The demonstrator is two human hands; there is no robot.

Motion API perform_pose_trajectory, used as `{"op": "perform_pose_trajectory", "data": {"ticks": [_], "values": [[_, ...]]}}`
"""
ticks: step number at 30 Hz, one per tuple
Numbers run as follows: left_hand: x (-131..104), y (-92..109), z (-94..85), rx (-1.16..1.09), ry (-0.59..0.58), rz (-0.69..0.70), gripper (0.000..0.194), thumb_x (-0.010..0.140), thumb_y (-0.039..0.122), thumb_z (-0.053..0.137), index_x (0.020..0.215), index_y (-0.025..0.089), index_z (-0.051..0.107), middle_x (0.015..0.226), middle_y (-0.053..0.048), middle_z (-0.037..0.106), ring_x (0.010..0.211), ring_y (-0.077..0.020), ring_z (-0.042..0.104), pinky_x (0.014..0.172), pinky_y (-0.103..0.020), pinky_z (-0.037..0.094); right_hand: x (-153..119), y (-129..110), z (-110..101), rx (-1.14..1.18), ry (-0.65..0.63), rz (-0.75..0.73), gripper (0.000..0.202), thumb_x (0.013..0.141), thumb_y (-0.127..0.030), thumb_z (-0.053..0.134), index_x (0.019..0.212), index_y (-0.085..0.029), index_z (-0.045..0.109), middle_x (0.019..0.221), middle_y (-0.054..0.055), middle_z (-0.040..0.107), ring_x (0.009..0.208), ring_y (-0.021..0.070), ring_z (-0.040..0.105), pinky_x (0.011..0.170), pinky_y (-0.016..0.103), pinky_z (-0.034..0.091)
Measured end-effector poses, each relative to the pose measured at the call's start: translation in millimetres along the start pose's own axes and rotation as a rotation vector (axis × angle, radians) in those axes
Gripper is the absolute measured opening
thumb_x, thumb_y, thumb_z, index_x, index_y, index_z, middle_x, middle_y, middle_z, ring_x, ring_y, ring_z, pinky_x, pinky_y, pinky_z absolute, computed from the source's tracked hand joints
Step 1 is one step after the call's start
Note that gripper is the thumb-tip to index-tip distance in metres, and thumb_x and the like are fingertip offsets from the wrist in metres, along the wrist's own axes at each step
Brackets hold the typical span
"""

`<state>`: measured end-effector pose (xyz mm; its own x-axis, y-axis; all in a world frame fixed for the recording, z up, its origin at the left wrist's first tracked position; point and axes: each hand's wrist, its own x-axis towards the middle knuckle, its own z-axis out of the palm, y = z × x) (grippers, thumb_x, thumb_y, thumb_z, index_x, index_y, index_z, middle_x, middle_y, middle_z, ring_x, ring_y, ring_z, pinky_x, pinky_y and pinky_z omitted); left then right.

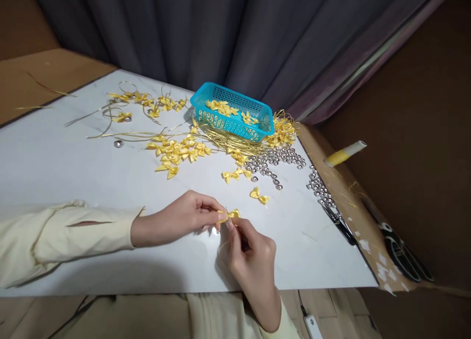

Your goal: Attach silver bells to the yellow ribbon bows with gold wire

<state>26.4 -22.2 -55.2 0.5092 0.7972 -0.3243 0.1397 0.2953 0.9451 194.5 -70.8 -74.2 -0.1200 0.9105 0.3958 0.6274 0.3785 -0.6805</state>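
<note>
Just above the table, a small yellow ribbon bow (pixel 233 214) is pinched between the thumb and fingers of my left hand (pixel 193 212). My right hand (pixel 253 253) has its thumb and forefinger closed at the bow's lower edge, touching it. A faint thin cord (pixel 220 250) loops down beside the right fingertips; its upper end is hidden. Another yellow bow (pixel 259 195) lies on the table beyond my hands. Farther off are a pile of bows (pixel 178 151) and a bundle of gold cords (pixel 228 139).
A blue basket (pixel 270 124) with bows in it stands at the back of the white table (pixel 110 182). Silver beads (pixel 274 160) spread right of centre. Corded bows (pixel 138 98) lie back left. Black-handled scissors (pixel 401 255) and a glue-stick-like tube (pixel 346 154) are at the right edge.
</note>
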Motion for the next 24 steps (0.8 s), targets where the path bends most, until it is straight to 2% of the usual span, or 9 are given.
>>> {"op": "perform_pose_trajectory", "data": {"ticks": [3,6,13,16,18,19,21,23,24], "values": [[-0.6,0.8,0.2,0.012,0.026,0.014,0.024,0.083,0.035,0.063,0.081,0.012,0.069,0.058,0.004,0.052,0.054,-0.0086,0.041,0.050,-0.022,0.031,-2.6,3.4,-1.8,0.034,-0.069,0.053,0.021,0.090,-0.018,0.046,0.075,-0.015,0.060,0.049,-0.005,0.047,0.039,0.0069,0.038,0.040,0.018,0.030],[-1.6,-0.1,1.3,0.006,0.042,0.022,0.023,0.083,0.034,0.062,0.081,0.012,0.068,0.059,0.004,0.052,0.055,-0.0089,0.042,0.050,-0.021,0.031,-4.0,3.6,-2.4,0.041,-0.099,0.039,0.022,0.089,-0.019,0.046,0.071,-0.015,0.058,0.047,-0.006,0.041,0.038,0.0067,0.034,0.039,0.019,0.027],[-4.2,-3.1,3.6,0.086,-0.038,0.071,0.025,0.087,0.036,0.057,0.081,0.014,0.067,0.062,0.003,0.053,0.057,-0.0094,0.041,0.052,-0.021,0.032,-2.4,5.1,-6.2,0.083,-0.138,0.038,0.023,0.091,-0.019,0.045,0.072,-0.016,0.057,0.051,-0.005,0.045,0.042,0.0078,0.036,0.043,0.021,0.029],[-3.6,-1.5,2.3,0.096,-0.052,0.075,0.025,0.087,0.036,0.056,0.083,0.013,0.066,0.061,0.004,0.050,0.057,-0.0099,0.041,0.052,-0.021,0.032,1.1,9.5,-19.3,0.145,-0.104,0.142,0.018,0.090,-0.027,0.054,0.074,-0.019,0.054,0.059,-0.003,0.052,0.050,0.0092,0.044,0.045,0.020,0.032],[-3.2,-0.7,0.9,0.116,-0.130,0.094,0.022,0.087,0.033,0.055,0.084,0.013,0.065,0.064,0.003,0.052,0.060,-0.0104,0.043,0.055,-0.021,0.033,6.4,9.5,-28.9,0.260,-0.096,0.245,0.018,0.089,-0.034,0.058,0.081,-0.021,0.048,0.072,-0.001,0.057,0.060,0.0106,0.051,0.050,0.020,0.036],[-3.2,-0.5,0.2,0.141,-0.181,0.110,0.021,0.087,0.031,0.056,0.085,0.013,0.065,0.066,0.002,0.053,0.062,-0.0105,0.043,0.057,-0.021,0.034,9.6,8.3,-32.5,0.355,-0.153,0.294,0.020,0.089,-0.037,0.058,0.085,-0.022,0.045,0.077,0.000,0.058,0.066,0.0115,0.053,0.053,0.020,0.039],[-3.5,-0.7,-1.1,0.204,-0.272,0.141,0.021,0.087,0.031,0.056,0.084,0.013,0.065,0.067,0.003,0.051,0.062,-0.0103,0.041,0.057,-0.021,0.033,15.9,4.1,-35.7,0.577,-0.358,0.383,0.026,0.089,-0.042,0.057,0.092,-0.024,0.039,0.081,-0.001,0.057,0.071,0.0120,0.053,0.059,0.021,0.041],[-3.7,-1.4,-1.8,0.255,-0.329,0.164,0.022,0.087,0.032,0.056,0.082,0.013,0.064,0.066,0.004,0.046,0.060,-0.0099,0.036,0.055,-0.021,0.030,20.4,-0.3,-33.9,0.738,-0.510,0.459,0.031,0.089,-0.043,0.058,0.096,-0.025,0.034,0.073,-0.006,0.053,0.064,0.0102,0.049,0.057,0.021,0.038],[-3.8,-1.7,-2.0,0.267,-0.351,0.173,0.022,0.087,0.032,0.055,0.081,0.013,0.063,0.065,0.004,0.045,0.060,-0.0098,0.035,0.054,-0.021,0.029,21.9,-1.9,-31.8,0.777,-0.529,0.487,0.033,0.089,-0.043,0.058,0.096,-0.025,0.032,0.068,-0.008,0.050,0.059,0.0089,0.045,0.054,0.020,0.035]]}}
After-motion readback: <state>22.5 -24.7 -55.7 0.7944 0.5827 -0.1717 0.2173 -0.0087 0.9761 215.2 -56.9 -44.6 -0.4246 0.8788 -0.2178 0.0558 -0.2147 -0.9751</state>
